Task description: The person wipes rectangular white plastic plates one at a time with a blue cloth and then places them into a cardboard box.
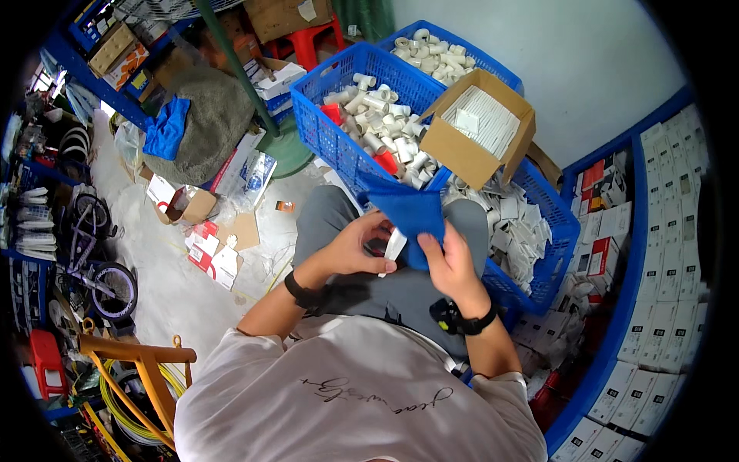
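Between thumb and fingers, my left hand (361, 245) grips a thin white plate (395, 245), seen nearly edge-on. My right hand (451, 260) pinches a blue cloth (413, 213), which hangs against the white plate and hides part of it. Both hands are above my lap. Beyond them, a blue plastic crate (329, 141) holds white pipe fittings (384, 121) and a few red pieces. An open cardboard box (456, 159) of stacked white square plates (485, 118) rests on the crates' edges. Loose white plates (514, 225) fill another blue crate (554, 265) at my right.
A green metal stand base (288, 153) is on the floor ahead. Opened cartons (199, 205) and flattened packaging (213, 254) lie to the left, near a purple bicycle (98, 277). Blue shelving (623, 289) with white boxes stands at the right. An orange metal frame (153, 369) is at the lower left.
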